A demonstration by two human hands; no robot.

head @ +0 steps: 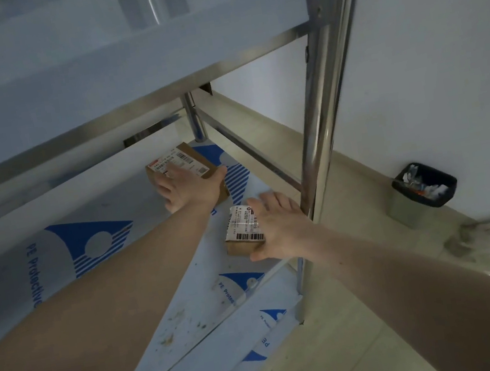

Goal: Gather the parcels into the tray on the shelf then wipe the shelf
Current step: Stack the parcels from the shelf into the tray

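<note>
Hands reach under the steel rack onto its lower shelf (158, 295). Left hand (188, 191) grips the far parcel (188, 162); right hand (279, 228) clasps the smaller parcel (242, 227), nearer the front rack post (321, 128).

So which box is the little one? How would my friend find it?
Look at the lower shelf, covered in white film with blue logos. Near its right edge, beside the shiny metal post, sits the small parcel under the right hand. It is nearer and smaller than the bigger parcel farther back under the left hand.
</note>
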